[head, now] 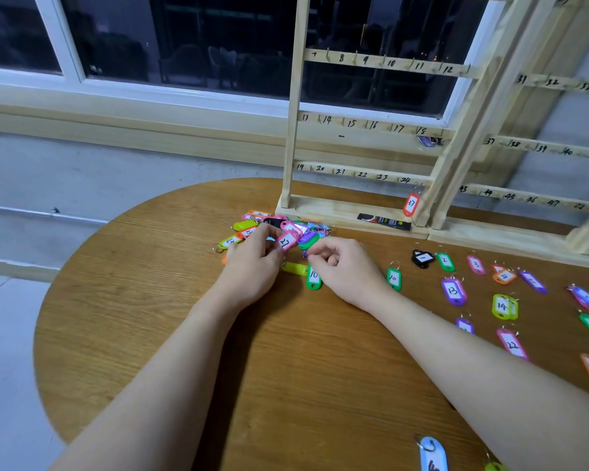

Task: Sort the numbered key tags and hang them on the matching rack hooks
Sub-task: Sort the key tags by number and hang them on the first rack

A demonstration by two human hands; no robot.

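The left hand [252, 263] is pinching a pink tag marked 27 [286, 242] over the pile of tags [279, 229]. The right hand [344, 266] is curling, seemingly gripping a ring beside a green tag [313, 277]. The rack [361, 130] is standing behind, on the table [286, 368].

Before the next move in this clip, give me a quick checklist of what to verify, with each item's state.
1. Left hand has a tag: ok, it pinches the pink tag 27.
2. Number readable: ok, it faces the camera.
3. Right hand free: cannot tell; its fingers curl at the edge of the pile, and their tips are hidden.
4. Hook 27 located: cannot tell; the right rack shows rows from 31 down, and its top row is cut off.
5. Sorted tags undisturbed: ok, green tag 10 lies clear of both hands.
6. Rack placements correct: not ok, orange tag 37 hangs beside hook 24.
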